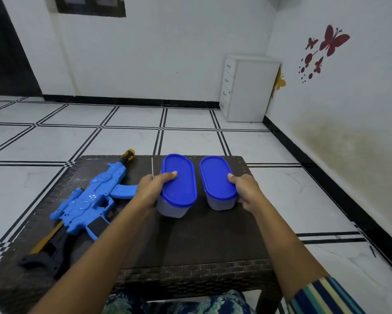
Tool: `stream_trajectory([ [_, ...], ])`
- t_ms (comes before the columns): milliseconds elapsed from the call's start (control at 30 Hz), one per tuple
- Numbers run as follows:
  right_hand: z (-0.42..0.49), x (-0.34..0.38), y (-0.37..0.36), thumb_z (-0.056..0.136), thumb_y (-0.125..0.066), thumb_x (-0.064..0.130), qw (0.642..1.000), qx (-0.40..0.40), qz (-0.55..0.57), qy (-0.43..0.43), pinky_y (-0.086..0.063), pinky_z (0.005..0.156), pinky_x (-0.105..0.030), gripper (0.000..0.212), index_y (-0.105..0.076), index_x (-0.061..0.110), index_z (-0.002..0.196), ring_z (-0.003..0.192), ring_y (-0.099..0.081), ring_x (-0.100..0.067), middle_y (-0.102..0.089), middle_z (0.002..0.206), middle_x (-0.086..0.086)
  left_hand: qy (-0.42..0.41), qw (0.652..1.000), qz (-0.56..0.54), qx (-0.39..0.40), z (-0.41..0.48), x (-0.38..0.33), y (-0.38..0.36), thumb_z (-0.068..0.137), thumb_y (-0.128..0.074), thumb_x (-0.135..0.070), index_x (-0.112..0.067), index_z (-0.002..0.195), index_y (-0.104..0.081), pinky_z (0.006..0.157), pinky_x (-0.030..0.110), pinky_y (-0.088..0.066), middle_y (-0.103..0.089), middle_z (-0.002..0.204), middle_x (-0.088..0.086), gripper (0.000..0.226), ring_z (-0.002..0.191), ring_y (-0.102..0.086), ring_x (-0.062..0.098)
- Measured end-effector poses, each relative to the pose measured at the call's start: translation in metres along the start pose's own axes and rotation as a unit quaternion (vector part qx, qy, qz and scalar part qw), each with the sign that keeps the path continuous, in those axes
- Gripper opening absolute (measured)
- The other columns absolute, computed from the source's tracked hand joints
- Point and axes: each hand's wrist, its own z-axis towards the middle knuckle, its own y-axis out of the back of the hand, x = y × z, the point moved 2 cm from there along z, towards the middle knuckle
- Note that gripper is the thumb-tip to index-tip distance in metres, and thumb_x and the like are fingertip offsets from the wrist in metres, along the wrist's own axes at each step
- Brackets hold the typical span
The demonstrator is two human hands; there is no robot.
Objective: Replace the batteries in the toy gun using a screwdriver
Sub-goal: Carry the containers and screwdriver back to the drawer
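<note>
Containers on the counter (pixel 201 241): two oval tubs with translucent grey walls and blue lids, upright, side by side, near each other but apart. Both lids are seated. The contents cannot be made out through the walls.

Grip on the left tub (pixel 179 184): the left hand (pixel 148 191) holds its near end, fingers (pixel 171 173) curled round it and the thumb lying on the lid.

Grip on the right tub (pixel 215 180): the right hand (pixel 247 189) holds its near right side in the same way, with the thumb on the lid edge.

Task item: the toy gun (pixel 88 200), with a blue body and black stock, lies flat on the left part of the counter, left of the left tub, muzzle toward the far edge. Neither hand touches it. A yellow-and-black handle (pixel 127 155) shows at its far end; whether this is the screwdriver cannot be told. A thin metal rod (pixel 152 166) shows just beside the left hand.

Surroundings: a tiled floor (pixel 122 139) and a white chest of drawers (pixel 249 89) at the far wall.
</note>
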Motion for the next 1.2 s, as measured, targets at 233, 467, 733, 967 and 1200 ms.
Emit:
stream_trajectory([
  [233,0.009,0.013,-0.012,0.1,-0.051,0.033,0.995,0.033,0.075,0.052,-0.049,0.072,-0.037,0.026,-0.058,0.008,0.106,0.101,-0.066,-0.026,-0.067,0.113,-0.014,-0.024,0.999,-0.007,0.034,0.034,-0.024,-0.012,0.073,-0.079,-0.036,-0.009,0.106,-0.066,0.075,0.036,-0.059,-0.075,0.095,0.007,0.044,0.087,-0.072,0.025],
  [467,0.043,0.052,-0.029,0.101,-0.05,0.033,0.987,0.004,0.081,0.141,-0.049,0.067,-0.029,0.022,-0.057,0.013,0.097,0.093,-0.067,-0.019,-0.063,0.099,-0.005,-0.08,0.994,-0.017,0.07,0.115,-0.062,-0.014,0.077,-0.075,-0.033,-0.007,0.109,-0.067,0.08,0.04,-0.056,-0.075,0.099,0.007,0.042,0.09,-0.072,0.026],
  [733,0.019,0.115,-0.07,0.1,-0.051,0.036,0.993,-0.007,0.064,0.099,-0.045,0.069,-0.034,0.025,-0.051,0.016,0.085,0.087,-0.058,-0.018,-0.055,0.093,-0.005,0.009,0.991,-0.116,0.062,0.113,-0.109,0.012,0.076,-0.076,-0.03,-0.001,0.112,-0.064,0.079,0.041,-0.056,-0.075,0.1,0.01,0.048,0.091,-0.072,0.028],
  [967,-0.066,0.259,-0.054,0.096,-0.06,0.034,0.995,0.056,0.071,0.036,-0.042,0.068,-0.039,0.025,-0.049,0.018,0.081,0.086,-0.057,-0.023,-0.055,0.088,-0.006,0.084,0.987,-0.137,0.029,0.035,-0.253,0.057,0.061,-0.083,-0.034,0.003,0.112,-0.058,0.086,0.049,-0.056,-0.071,0.109,0.016,0.067,0.097,-0.07,0.032],
  [1200,-0.147,0.388,-0.054,0.085,-0.069,0.039,0.987,0.108,0.116,-0.025,-0.038,0.067,-0.039,0.033,-0.047,0.017,0.075,0.084,-0.052,-0.023,-0.05,0.083,-0.009,0.157,0.965,-0.21,0.013,-0.057,-0.371,0.097,0.067,-0.079,-0.03,-0.004,0.122,-0.063,0.089,0.048,-0.053,-0.067,0.118,0.017,0.064,0.11,-0.063,0.039],
])
